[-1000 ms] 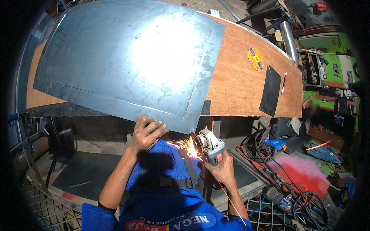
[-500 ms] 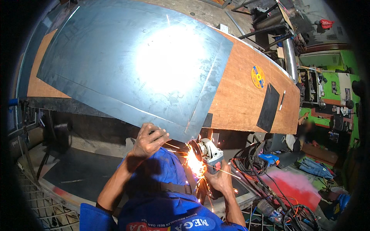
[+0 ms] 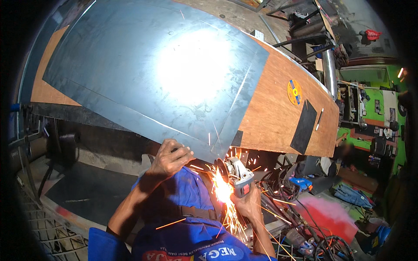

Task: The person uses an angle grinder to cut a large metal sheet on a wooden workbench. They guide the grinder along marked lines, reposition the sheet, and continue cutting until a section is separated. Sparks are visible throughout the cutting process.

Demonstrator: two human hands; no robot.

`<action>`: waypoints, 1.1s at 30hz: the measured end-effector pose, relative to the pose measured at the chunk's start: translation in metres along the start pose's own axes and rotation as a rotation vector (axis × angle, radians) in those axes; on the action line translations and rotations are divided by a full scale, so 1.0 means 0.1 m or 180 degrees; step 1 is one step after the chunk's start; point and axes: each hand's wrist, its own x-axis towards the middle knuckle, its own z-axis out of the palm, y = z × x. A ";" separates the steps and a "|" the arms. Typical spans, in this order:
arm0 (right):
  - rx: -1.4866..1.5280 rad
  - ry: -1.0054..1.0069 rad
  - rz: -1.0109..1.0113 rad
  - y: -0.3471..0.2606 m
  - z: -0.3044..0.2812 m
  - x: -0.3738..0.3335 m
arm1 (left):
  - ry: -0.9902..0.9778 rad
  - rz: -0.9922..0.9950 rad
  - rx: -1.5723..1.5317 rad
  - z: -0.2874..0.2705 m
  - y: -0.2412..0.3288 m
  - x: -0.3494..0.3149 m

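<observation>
A large dark metal sheet (image 3: 117, 78) lies on the wooden tabletop, one corner jutting out over its near edge. At that overhanging edge, my left hand (image 3: 170, 158) has its fingers curled around the sheet. My right hand (image 3: 248, 202) is wrapped round the body of an angle grinder (image 3: 239, 174), to the right of my left hand. The grinder's disc (image 3: 222, 169) stands on edge at the sheet's near corner, and bright sparks (image 3: 223, 189) pour from it toward my apron. Glare hides the exact contact point.
On the wooden tabletop (image 3: 265, 113) lie a yellow disc (image 3: 294, 92), a dark rectangular plate (image 3: 304, 126) and a white marker-like stick (image 3: 319, 119). Tangled cables (image 3: 283, 182) and a blue tool (image 3: 300, 183) are at right. Another person (image 3: 346, 152) is farther right.
The sparks spread wider, some flying past my right forearm. The grinder has turned slightly in my right hand's grip. My left hand stays at the sheet's edge; the whole view has shifted a little.
</observation>
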 end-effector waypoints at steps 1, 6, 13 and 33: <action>0.0017 0.0037 0.0021 0.01 0.01 0.00 | 0.0018 0.0000 -0.0009 0.00 0.00 0.00; -0.0014 0.0100 -0.0104 -0.04 -0.01 -0.01 | -0.0022 0.0028 0.0036 0.01 -0.02 -0.02; -0.0094 0.0118 0.0014 -0.07 0.00 -0.01 | -0.0057 0.0051 0.0038 0.00 -0.04 -0.02; -0.0061 0.0055 -0.0072 -0.05 0.01 0.02 | -0.0170 0.0055 0.0032 -0.04 -0.02 -0.02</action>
